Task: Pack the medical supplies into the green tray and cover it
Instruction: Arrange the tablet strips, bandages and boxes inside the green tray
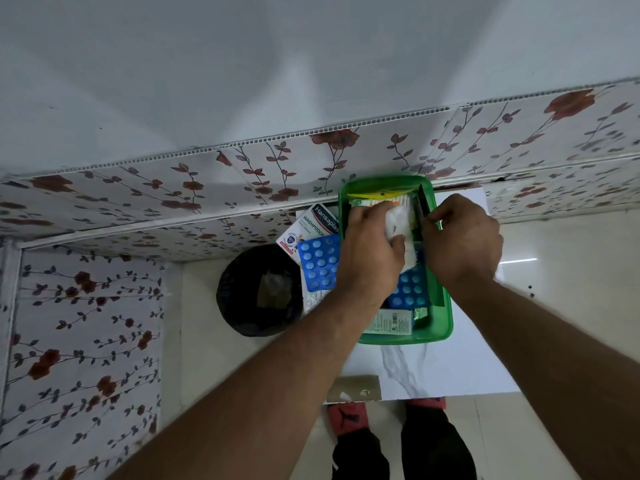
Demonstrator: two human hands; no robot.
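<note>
The green tray (440, 320) sits on a small white marbled table against the flowered wall. Inside it lie a blue blister pack (410, 291), a labelled packet (391, 322) and a bag of cotton swabs (381, 200). My left hand (372, 251) is over the tray's middle, fingers closed on a white cotton pack (396, 221). My right hand (464, 240) is at the tray's right rim with fingers curled; whether it pinches anything is hidden. Left of the tray lie a second blue blister pack (318, 263) and a Hansaplast plaster box (308, 226).
A black bin (259, 289) with a bag stands on the floor left of the table. The white table top (450, 368) reaches toward me past the tray, with a brown cardboard piece (353, 388) at its near edge. My feet are below.
</note>
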